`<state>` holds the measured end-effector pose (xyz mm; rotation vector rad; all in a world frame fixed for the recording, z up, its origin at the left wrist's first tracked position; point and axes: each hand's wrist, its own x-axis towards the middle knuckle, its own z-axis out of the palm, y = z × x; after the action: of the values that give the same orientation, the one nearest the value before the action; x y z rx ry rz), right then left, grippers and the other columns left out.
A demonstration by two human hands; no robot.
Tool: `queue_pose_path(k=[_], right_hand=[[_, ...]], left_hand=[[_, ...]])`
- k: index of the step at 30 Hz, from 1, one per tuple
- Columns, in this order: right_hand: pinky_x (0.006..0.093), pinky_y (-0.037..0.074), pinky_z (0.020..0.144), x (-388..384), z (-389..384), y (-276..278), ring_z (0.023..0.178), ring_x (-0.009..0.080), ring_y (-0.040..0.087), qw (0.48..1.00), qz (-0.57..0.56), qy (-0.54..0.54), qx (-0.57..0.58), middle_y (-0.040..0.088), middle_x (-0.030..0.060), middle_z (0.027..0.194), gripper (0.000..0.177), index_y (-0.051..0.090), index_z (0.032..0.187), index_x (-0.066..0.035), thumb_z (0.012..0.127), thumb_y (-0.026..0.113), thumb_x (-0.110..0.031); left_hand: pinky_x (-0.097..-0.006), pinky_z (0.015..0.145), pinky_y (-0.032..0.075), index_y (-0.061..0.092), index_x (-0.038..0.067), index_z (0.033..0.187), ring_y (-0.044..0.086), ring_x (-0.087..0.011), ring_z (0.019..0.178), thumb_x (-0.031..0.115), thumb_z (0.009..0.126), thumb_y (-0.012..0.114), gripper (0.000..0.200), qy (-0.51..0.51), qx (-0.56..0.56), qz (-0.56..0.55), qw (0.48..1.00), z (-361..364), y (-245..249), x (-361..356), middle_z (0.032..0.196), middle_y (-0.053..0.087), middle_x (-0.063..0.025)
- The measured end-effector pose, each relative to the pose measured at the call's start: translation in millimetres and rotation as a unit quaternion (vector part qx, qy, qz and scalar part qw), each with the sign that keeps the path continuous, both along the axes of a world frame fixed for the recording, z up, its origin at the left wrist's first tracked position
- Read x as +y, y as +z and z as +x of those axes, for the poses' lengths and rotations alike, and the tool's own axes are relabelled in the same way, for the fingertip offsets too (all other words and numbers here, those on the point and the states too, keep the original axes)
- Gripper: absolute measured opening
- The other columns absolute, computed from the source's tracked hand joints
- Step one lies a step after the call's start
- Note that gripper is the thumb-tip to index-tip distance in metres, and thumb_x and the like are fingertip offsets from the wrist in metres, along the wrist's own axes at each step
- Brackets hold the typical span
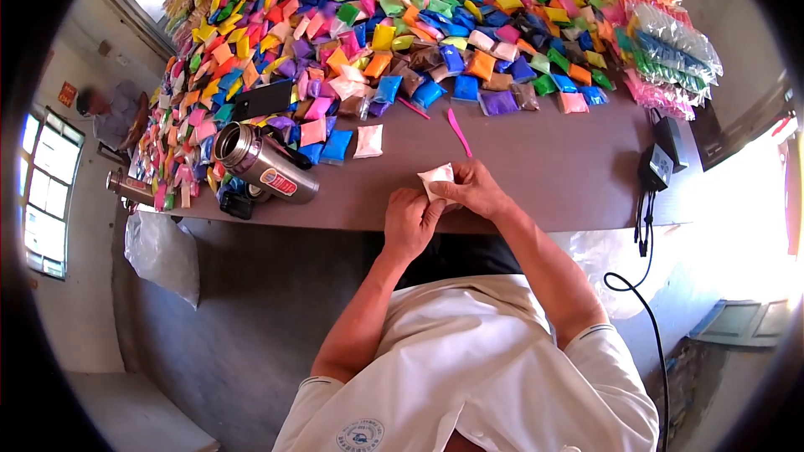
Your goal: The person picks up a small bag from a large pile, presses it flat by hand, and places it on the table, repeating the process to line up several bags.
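Note:
Between my two hands, just above the table's near edge, is a small white packet (436, 177). My left hand (409, 222) is closed, its fingers curled at the packet's lower left side. From the right, my right hand (477, 190) pinches the same packet with the thumb across its front. The fingers behind the packet are hidden. Beyond my hands a pink plastic knife-like tool (459, 132) lies on the table (536, 176). Another white packet (368, 141) rests to the left, next to a blue packet (337, 146).
A large heap of colourful packets (377, 38) covers the far table. At left are a steel flask (266, 163) with its mouth uncovered and a black phone (263, 100). Clear bags of packets (670, 42) and a black device with cables (656, 166) are at right. A person (121, 117) sits far left.

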<state>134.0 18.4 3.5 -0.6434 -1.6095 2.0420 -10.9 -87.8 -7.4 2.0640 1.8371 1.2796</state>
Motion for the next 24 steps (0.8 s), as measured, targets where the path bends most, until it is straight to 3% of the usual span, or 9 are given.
queue_pose_path(k=[9, 15, 24], right_hand=[[0.0262, 0.053, 0.073, 5, -3, -12, 0.081, 0.009, 0.063, 0.998, 0.031, 0.0, 0.048, 0.069, 0.003, 0.091, 0.022, 0.068, 0.105, 0.0, 0.091, 0.071, -0.016], [0.0262, 0.055, 0.074, 0, -5, -2, 0.083, 0.0112, 0.065, 0.999, 0.027, -0.02, -0.007, 0.069, 0.0046, 0.094, 0.025, 0.066, 0.108, 0.001, 0.089, 0.073, -0.015], [0.0253, 0.054, 0.069, 3, -5, -11, 0.08, 0.0097, 0.063, 0.998, 0.032, -0.016, 0.046, 0.068, 0.0041, 0.091, 0.021, 0.067, 0.104, 0.001, 0.089, 0.072, -0.013]], left_hand=[[-0.0441, 0.08, 0.045, 0.065, 0.004, 0.082, 0.059, -0.033, 0.075, 0.034, 0.097, 0.057, 0.034, 0.002, 0.04, 0.018, 0.999, -1, -3, 1, 0.075, 0.062, -0.0117], [-0.0438, 0.08, 0.045, 0.066, 0.004, 0.085, 0.06, -0.0327, 0.077, 0.034, 0.096, 0.058, 0.033, 0.004, 0.037, 0.009, 0.999, 0, -3, 1, 0.078, 0.063, -0.0113], [-0.0442, 0.08, 0.045, 0.066, 0.003, 0.086, 0.06, -0.033, 0.077, 0.034, 0.096, 0.058, 0.034, -0.003, 0.049, 0.018, 0.999, 0, -2, 2, 0.077, 0.063, -0.0117]])
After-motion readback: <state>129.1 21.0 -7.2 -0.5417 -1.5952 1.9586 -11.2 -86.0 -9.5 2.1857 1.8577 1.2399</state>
